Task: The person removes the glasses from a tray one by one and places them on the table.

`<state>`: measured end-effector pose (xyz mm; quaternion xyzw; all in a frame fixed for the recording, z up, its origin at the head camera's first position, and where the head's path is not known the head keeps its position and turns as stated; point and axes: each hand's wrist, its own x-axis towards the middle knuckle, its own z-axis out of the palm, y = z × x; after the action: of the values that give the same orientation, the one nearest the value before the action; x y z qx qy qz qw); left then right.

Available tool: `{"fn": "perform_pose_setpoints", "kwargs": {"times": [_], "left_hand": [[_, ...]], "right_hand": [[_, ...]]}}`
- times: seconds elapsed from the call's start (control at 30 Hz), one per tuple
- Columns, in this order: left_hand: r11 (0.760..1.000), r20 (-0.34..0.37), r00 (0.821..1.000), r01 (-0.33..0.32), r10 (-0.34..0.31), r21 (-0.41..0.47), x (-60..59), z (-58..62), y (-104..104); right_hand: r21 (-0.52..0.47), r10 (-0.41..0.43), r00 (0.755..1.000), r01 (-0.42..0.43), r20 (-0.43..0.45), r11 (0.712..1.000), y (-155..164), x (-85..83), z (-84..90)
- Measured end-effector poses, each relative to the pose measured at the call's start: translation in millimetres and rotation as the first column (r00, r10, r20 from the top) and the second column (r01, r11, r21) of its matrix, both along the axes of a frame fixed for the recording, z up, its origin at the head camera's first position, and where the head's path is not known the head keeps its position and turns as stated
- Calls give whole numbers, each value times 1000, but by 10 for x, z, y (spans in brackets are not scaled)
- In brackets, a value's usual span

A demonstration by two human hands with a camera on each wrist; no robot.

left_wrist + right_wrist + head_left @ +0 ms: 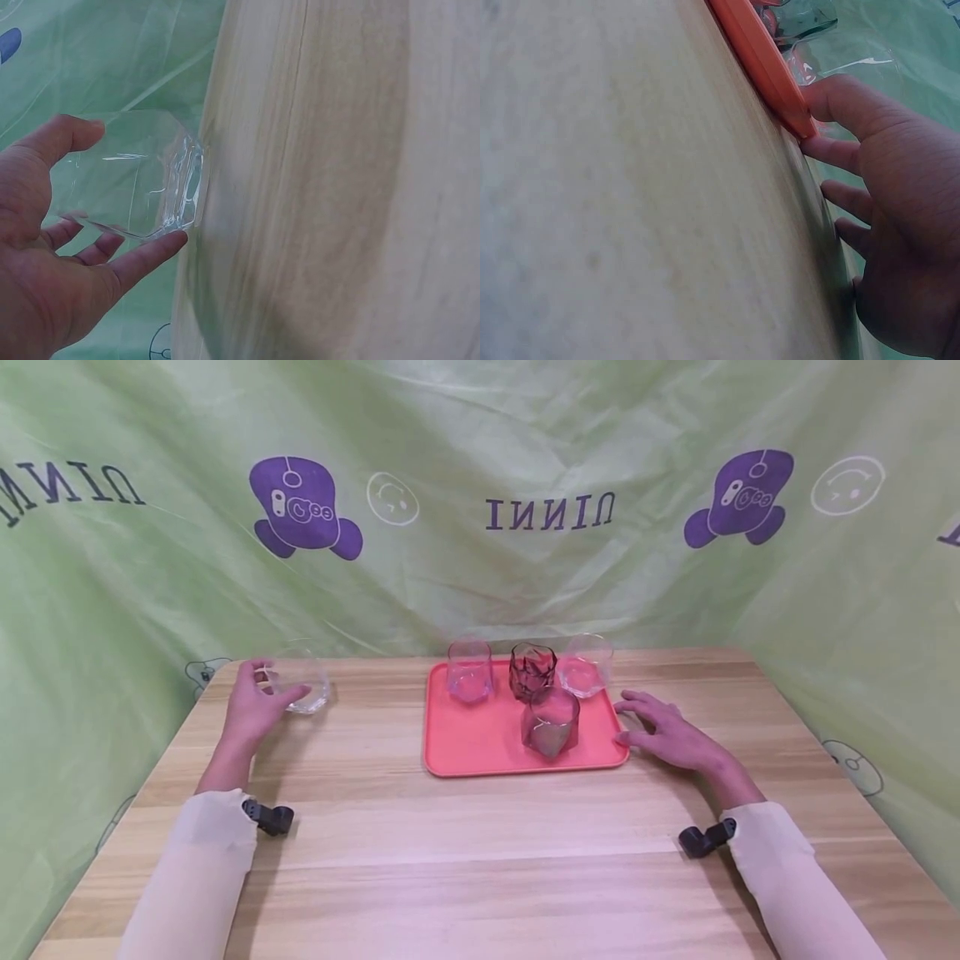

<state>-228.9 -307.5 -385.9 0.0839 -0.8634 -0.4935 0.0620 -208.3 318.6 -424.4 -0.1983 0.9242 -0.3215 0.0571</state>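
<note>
Fingers (146, 259) of the left hand (251, 706) are curling loosely around a clear glass (300, 687) standing on the table (480, 860), well left of the tray (480, 752). I am reading four glasses as already loaded there, one outstanding. The right hand (667, 735) is resting spread and flat against the tray's right edge. All glasses are appearing empty, though transparency limits certainty.

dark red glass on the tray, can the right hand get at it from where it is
Probably yes. The right hand rests at the tray edge; the dark red glass stands mid-back, though the tinted glass in front partly crowds the path.
</note>
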Motion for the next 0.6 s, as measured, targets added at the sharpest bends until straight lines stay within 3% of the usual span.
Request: {"fn": "perform_pose_setpoints", "kwargs": {"times": [0.6], "left_hand": [[1000, 3, 1000, -19, 18, 13, -20, -15, -29]], "right_hand": [[-10, 6, 1000, -7, -9, 1000, 10, -8, -11]]}}
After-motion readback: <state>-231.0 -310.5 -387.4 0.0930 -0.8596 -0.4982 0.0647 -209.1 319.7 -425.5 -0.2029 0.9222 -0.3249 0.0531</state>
